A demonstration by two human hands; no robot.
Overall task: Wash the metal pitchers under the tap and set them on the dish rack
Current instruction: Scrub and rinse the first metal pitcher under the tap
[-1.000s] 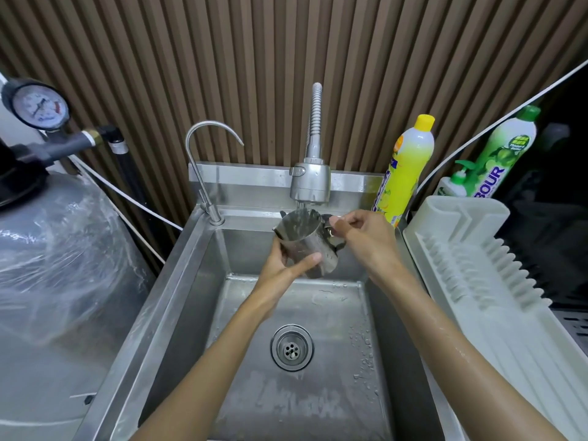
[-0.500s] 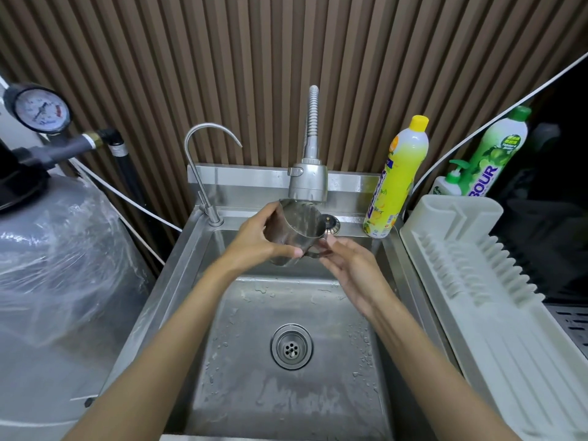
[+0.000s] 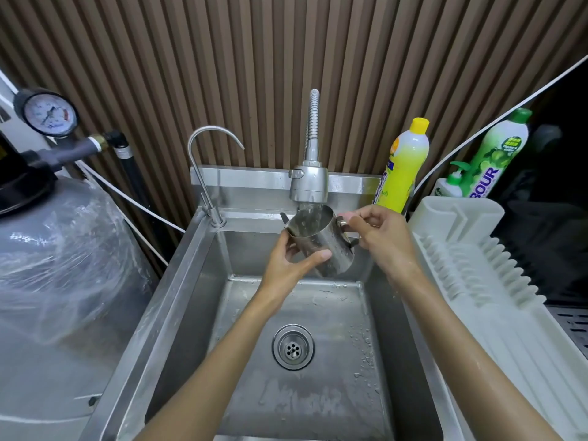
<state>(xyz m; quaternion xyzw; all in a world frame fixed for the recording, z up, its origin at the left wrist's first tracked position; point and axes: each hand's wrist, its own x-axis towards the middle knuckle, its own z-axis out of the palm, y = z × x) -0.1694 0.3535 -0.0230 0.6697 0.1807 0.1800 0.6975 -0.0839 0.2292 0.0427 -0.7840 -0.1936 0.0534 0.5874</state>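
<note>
A shiny metal pitcher [image 3: 321,243] is held upright over the steel sink [image 3: 178,281], right under the spray tap [image 3: 308,186]. Water runs from the tap into its open mouth. My left hand [image 3: 289,265] grips the pitcher's body from the left, thumb across the front. My right hand [image 3: 378,233] pinches the handle on the pitcher's right side. The white dish rack [image 3: 496,300] stands to the right of the sink with nothing on it.
A thin gooseneck faucet [image 3: 206,173] rises at the sink's back left. A yellow detergent bottle [image 3: 402,167], a green bottle [image 3: 496,154] and a pump bottle [image 3: 450,186] stand behind the rack. A wrapped grey tank [image 3: 57,281] with a pressure gauge [image 3: 49,113] fills the left. The drain [image 3: 292,346] is uncovered.
Half a second ago the pitcher was tipped sideways with my right hand below it. It is upright under the stream now, and my right hand has moved up to the handle.
</note>
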